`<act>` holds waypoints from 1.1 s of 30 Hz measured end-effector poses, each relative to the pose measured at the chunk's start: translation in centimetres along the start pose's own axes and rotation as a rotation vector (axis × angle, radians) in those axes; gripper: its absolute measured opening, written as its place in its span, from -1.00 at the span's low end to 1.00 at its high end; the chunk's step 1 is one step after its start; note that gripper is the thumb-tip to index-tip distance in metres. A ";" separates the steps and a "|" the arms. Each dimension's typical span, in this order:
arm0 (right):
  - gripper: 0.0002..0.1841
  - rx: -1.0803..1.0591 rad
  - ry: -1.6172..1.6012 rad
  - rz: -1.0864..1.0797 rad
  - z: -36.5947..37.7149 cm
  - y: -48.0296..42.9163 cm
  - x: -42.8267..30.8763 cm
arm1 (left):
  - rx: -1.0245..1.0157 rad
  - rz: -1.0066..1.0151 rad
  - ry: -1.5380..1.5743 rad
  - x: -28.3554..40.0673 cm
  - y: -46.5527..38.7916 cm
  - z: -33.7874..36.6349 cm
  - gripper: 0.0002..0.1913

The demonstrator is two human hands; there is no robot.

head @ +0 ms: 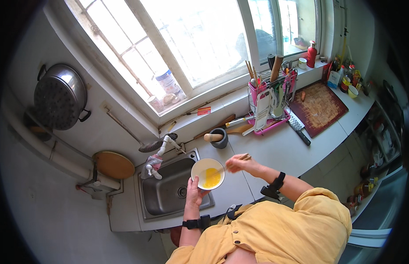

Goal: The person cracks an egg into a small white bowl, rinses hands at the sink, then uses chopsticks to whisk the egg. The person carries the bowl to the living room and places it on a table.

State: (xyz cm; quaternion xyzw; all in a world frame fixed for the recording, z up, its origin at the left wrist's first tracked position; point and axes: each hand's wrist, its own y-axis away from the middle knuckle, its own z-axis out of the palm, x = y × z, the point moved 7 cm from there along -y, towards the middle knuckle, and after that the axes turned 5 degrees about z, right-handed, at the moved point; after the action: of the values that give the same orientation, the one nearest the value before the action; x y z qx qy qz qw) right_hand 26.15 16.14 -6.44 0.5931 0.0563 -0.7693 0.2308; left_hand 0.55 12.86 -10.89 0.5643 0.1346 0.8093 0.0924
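A white bowl [199,166] is tilted above the right edge of the sink, held at its near side by my left hand [194,193]. Yellow beaten egg [212,178] pools in the lower right of the bowl. My right hand [241,164] grips a pair of wooden chopsticks [246,156] to the right of the bowl. Their lower ends reach over the rim towards the egg and look blurred.
Beneath the bowl lies a stainless steel sink [161,194]. Behind stands a dark mortar [220,142] with a wooden pestle [213,137]. Further right are a pink utensil rack [273,127], a cleaver [298,128] and a cutting board [318,105] with a carrot piece [303,96].
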 end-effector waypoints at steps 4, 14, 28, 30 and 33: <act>-0.68 -0.071 0.030 0.042 0.2 -0.1 0.3 | -0.029 -0.018 -0.005 -0.2 -0.2 0.0 -0.46; -0.69 0.063 0.058 -0.025 -0.9 0.8 -0.3 | -0.023 -0.018 -0.003 -0.4 0.0 0.5 -0.48; -0.70 -0.089 0.154 0.129 -0.4 1.0 0.7 | -0.046 -0.059 -0.015 -0.7 0.0 0.5 -0.43; -0.70 -0.040 0.052 0.049 -0.6 1.2 0.2 | -0.042 -0.060 -0.013 -0.8 -0.1 0.2 -0.43; -0.69 0.009 0.064 0.033 -0.8 1.5 0.3 | -0.046 -0.058 0.004 -1.1 -0.2 0.0 -0.43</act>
State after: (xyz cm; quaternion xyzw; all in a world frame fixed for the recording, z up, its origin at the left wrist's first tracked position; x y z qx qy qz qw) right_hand 27.40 14.99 -6.65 0.6194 0.0505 -0.7462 0.2388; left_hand 0.96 12.71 -11.96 0.5564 0.1324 0.8102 0.1285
